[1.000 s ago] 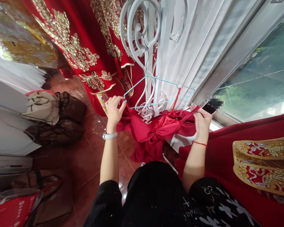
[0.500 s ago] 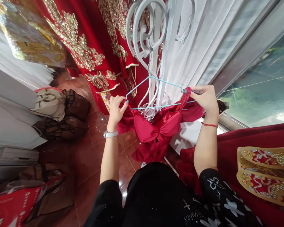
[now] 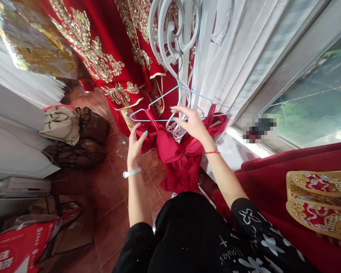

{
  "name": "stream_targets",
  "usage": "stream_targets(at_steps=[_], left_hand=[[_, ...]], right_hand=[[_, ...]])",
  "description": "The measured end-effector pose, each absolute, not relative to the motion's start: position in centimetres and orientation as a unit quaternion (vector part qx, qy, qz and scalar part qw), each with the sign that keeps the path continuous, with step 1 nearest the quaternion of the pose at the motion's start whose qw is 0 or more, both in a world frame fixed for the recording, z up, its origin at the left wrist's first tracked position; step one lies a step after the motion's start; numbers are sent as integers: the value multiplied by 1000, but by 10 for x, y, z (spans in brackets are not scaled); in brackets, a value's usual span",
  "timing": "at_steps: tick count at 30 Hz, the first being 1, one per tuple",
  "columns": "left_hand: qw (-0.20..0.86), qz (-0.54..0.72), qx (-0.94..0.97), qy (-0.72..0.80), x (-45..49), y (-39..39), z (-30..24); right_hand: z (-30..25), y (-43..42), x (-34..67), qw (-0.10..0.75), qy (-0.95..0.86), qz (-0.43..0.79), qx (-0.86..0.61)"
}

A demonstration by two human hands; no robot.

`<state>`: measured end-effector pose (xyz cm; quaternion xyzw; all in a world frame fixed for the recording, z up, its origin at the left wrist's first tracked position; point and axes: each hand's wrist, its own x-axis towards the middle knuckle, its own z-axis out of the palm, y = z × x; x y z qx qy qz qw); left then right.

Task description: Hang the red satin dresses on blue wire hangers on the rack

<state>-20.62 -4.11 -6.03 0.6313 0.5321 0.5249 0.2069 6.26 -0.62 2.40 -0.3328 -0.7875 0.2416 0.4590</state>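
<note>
A red satin garment [image 3: 182, 155] with a bow hangs by its straps from a light blue wire hanger [image 3: 165, 99], which is hooked on a white scrolled metal rack [image 3: 170, 34]. My left hand [image 3: 136, 142] is open, fingers spread, against the garment's left side just under the hanger's left end. My right hand [image 3: 191, 125] is open too, its fingers stretched over the hanger's lower bar at the middle of the garment, holding nothing.
Red robes with gold embroidery [image 3: 102, 49] hang behind the rack. White curtains [image 3: 233, 49] and a window [image 3: 309, 98] are to the right. Bags [image 3: 74, 132] lie on the tiled floor [image 3: 110, 197] at left. A red embroidered cloth [image 3: 301, 182] lies at right.
The right strap now sits on the hanger's right end. My right hand let it go and moved left to the middle. My left hand released the left strap and opened.
</note>
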Motion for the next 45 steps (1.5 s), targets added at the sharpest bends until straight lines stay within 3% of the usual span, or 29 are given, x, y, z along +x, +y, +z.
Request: stream_targets(at_steps=[4,8,13,18,22,28,33,37,40,45], left_hand=[[224,570,561,557,-206,-54,-90],[181,593,541,568,-212,-60,-89],[139,557,595,563,-227,-48,-36],[154,422,749,488,-210,-25,33],[153,340,786,493,-190,-15,42],[117,356,785,494,-186,-17,28],[25,420,761,494,-174,-24,21],[-15,434,775,459,-131,-25,17],[64,331,864,375,-79,-10,17],[173,255,888,341,-3,29,10]], right_hand=[[7,10,-11,365,-805,250,-395],[-6,6,-38,358,-777,224,-468],[-8,-4,-25,352,-782,228,-462],[-1,-5,-20,348,-774,245,-469],[2,-2,-18,336,-764,261,-485],[1,-19,21,475,-743,277,-382],[-20,-40,121,609,-597,71,-517],[-46,-48,188,514,-562,-13,-648],[-58,-54,207,435,-616,8,-657],[-55,-60,217,388,-660,35,-642]])
